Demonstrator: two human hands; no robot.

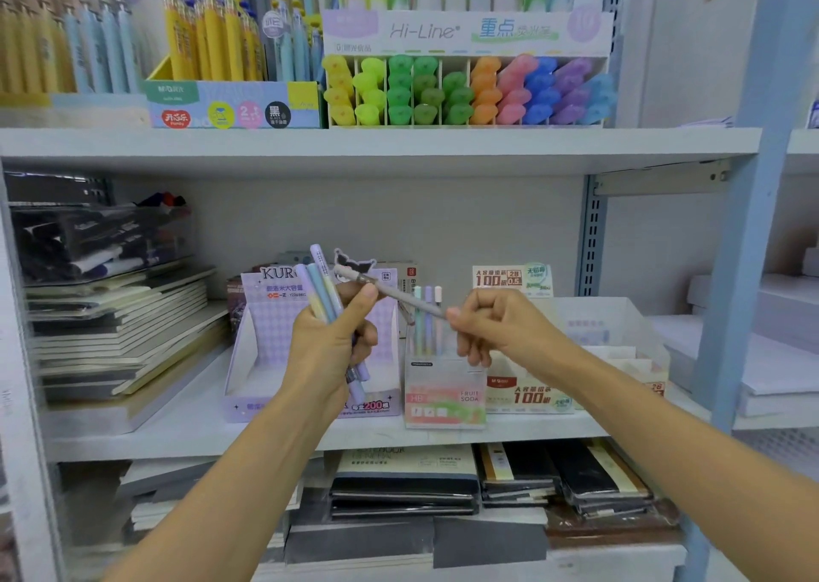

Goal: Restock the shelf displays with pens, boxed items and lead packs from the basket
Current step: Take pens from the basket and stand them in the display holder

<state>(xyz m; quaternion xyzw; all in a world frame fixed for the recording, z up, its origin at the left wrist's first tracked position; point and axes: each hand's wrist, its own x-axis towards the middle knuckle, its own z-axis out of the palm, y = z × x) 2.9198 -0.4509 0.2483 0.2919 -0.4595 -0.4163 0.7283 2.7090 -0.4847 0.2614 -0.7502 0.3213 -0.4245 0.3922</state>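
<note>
Restocking looks midway: left hand point(330, 342) grip wraps a bundle of pastel pens point(321, 291) at frame centre; right hand point(492, 329) pinches one grey pen point(399, 295) by its end. Purple Kuromi display box point(266, 360) behind looks nearly bare, so these pens are not yet placed. No basket in view.

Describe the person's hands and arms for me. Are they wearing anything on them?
Nothing is worn that shows. The left hand and right hand have no gloves, and no rings show on the fingers. The left forearm and right forearm are bare to the frame edge, with no sleeve, watch or bracelet in view.
</note>
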